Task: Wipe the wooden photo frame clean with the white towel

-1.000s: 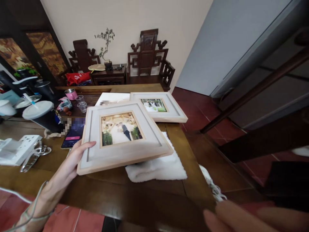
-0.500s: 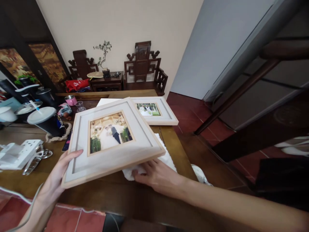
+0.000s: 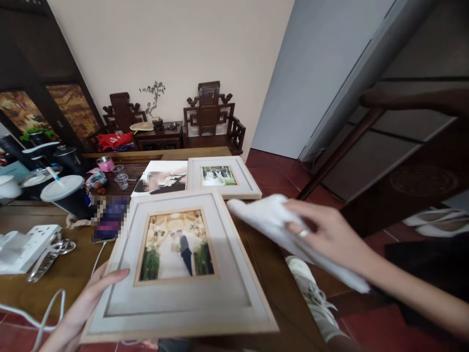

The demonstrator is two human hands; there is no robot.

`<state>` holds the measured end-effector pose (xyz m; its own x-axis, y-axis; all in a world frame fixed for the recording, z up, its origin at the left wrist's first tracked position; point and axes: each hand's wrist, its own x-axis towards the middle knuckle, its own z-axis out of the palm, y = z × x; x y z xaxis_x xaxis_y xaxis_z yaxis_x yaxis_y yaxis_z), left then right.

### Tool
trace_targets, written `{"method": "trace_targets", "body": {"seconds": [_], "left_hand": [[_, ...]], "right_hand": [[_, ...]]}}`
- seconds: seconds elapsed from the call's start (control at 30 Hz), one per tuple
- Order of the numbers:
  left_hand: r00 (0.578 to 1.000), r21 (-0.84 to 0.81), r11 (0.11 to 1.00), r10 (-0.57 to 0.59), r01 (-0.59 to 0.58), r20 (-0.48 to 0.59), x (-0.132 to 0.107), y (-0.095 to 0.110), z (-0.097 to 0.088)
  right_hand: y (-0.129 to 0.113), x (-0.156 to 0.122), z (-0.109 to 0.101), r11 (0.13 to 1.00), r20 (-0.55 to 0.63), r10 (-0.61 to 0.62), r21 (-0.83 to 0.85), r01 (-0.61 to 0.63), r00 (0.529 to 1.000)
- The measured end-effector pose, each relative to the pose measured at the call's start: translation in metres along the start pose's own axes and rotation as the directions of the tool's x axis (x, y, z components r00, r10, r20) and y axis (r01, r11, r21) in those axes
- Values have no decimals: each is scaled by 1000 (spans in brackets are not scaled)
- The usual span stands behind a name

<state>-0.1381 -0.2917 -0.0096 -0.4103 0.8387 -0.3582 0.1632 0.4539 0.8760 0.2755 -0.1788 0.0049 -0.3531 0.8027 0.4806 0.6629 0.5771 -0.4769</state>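
Dark wooden table (image 3: 22, 293) carries a white power strip (image 3: 25, 239) at far left. The left grip (image 3: 84, 308) is clamped on the lower left corner of the large picture frame (image 3: 183, 303), thumb on its face. The frame extends rightward from that grip, tilted, over the table's near edge. A second frame (image 3: 220, 176) lies flat beyond it. Further right, a white cloth (image 3: 271, 220) is pinched in the closed right grip (image 3: 326, 234), raised clear of the table.

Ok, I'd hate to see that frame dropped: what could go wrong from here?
The left hand alone holds the large frame by one lower corner, so it may tip or slip. The cloth in the right hand hangs loose and could catch the smaller frame behind.
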Motion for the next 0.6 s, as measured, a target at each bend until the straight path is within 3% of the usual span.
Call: {"method": "trace_targets", "body": {"seconds": [0.1, 0.17, 0.27, 0.37, 0.43, 0.53, 0.6], "left_hand": [[994, -63, 995, -76, 81, 72, -3, 4, 18], [983, -90, 992, -71, 87, 167, -3, 3, 28], [964, -116, 989, -55, 88, 259, -2, -2, 40], [963, -127, 986, -75, 111, 259, 0, -3, 49], [966, -135, 985, -67, 103, 248, 1, -2, 53], [970, -136, 988, -42, 76, 238, 4, -1, 60], [975, -133, 989, -36, 66, 217, 7, -4, 65]], "right_hand": [[-2, 18, -23, 949, -102, 259, 214, -233, 960], [-10, 28, -30, 920, -100, 304, 290, -264, 947], [-23, 38, -32, 949, -96, 233, 241, -205, 968], [-29, 44, -33, 941, -64, 210, 282, -184, 976], [-30, 47, -35, 955, -126, 193, 253, -156, 973], [-29, 49, -35, 998, -335, -15, -62, -7, 942], [-32, 47, -25, 964, -296, -170, -246, 97, 940]]}}
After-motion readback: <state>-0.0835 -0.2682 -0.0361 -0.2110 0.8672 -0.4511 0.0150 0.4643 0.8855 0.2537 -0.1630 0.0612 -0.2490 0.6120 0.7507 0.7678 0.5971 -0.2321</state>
